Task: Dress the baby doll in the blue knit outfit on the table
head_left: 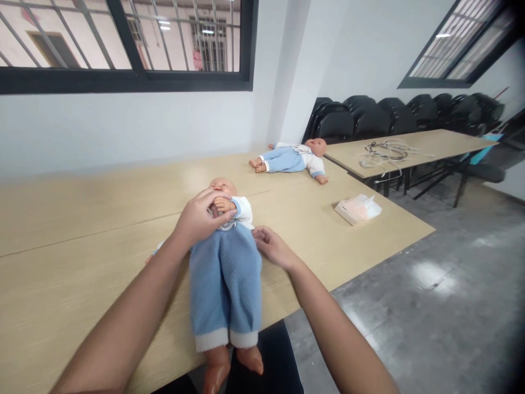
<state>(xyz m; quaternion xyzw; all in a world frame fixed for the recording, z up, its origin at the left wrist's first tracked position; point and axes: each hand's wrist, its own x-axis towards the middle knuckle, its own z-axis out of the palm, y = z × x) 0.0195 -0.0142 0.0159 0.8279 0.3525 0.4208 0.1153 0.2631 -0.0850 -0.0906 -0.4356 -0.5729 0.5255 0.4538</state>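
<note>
A baby doll [226,276] in blue fleece trousers and a white top lies on its back on the light wooden table [74,219], its feet hanging over the near edge. My left hand [202,215] is closed round the doll's small hand, held up over its chest near its chin. My right hand [271,245] rests beside the doll's waist with loosely curled fingers touching the blue fabric.
A second doll [293,158] in the same clothes lies farther back on the table. A pack of wipes [357,208] sits near the right edge. Another table [435,143] carries tangled cables [383,151]. Black chairs [369,117] line the wall. Grey floor lies to the right.
</note>
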